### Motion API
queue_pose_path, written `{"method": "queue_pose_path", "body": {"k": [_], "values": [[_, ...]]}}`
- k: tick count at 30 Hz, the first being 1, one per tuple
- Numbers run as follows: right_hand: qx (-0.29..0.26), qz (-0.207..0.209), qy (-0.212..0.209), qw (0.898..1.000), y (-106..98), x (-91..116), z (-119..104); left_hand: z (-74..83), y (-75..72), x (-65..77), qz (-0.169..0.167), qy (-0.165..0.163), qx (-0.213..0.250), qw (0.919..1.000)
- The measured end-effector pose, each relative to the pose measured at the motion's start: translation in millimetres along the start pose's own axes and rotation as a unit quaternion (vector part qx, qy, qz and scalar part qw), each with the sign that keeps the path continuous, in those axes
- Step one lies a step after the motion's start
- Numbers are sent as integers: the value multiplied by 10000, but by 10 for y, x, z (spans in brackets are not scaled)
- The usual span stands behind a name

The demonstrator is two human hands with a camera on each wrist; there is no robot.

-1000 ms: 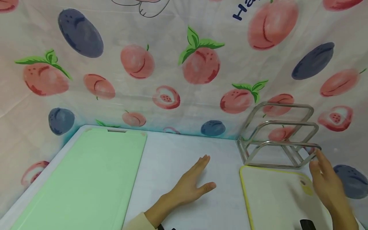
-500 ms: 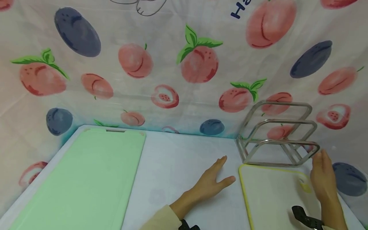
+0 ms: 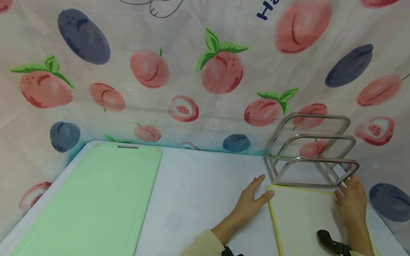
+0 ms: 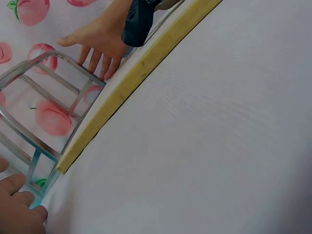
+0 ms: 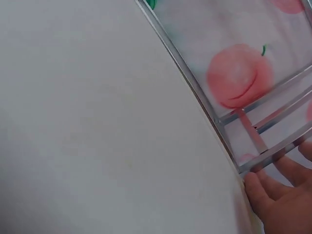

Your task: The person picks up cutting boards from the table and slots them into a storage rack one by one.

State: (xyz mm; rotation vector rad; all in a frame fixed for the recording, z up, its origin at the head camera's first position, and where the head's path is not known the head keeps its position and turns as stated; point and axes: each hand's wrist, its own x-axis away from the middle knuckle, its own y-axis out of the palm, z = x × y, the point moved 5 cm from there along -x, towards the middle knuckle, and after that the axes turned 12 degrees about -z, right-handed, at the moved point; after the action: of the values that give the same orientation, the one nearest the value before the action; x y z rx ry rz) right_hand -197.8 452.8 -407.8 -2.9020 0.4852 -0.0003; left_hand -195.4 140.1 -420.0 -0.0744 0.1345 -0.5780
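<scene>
A white cutting board with a yellow rim lies flat at the right of the table, its far edge against a metal rack. My left hand is at its left edge, fingers extended and thumb close to the far left corner; whether it touches is unclear. At the opposite side, my right hand reaches over the far right corner, covering it. Its fingers are spread beside the rack's foot, and in the right wrist view the thumb lies at the board's edge. Neither hand grips anything visible.
A large green cutting board with a slot at its far end lies flat on the left. The white table shows between the boards. Behind and at the sides hangs a fruit-printed cloth.
My left hand has moved right, from the middle of the table to the board's left edge. My right hand has shifted slightly left and down onto the board's far right corner.
</scene>
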Motion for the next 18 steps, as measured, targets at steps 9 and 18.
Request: {"method": "queue_pose_path", "body": {"k": [9,18], "values": [[-1333,600,9,9893,-10,57,158,-20,66,-74,-223,459,-601,9969],[-1721,421,-340,9836,-13,34,126,-47,97,-111,-466,628,-1427,9867]]}}
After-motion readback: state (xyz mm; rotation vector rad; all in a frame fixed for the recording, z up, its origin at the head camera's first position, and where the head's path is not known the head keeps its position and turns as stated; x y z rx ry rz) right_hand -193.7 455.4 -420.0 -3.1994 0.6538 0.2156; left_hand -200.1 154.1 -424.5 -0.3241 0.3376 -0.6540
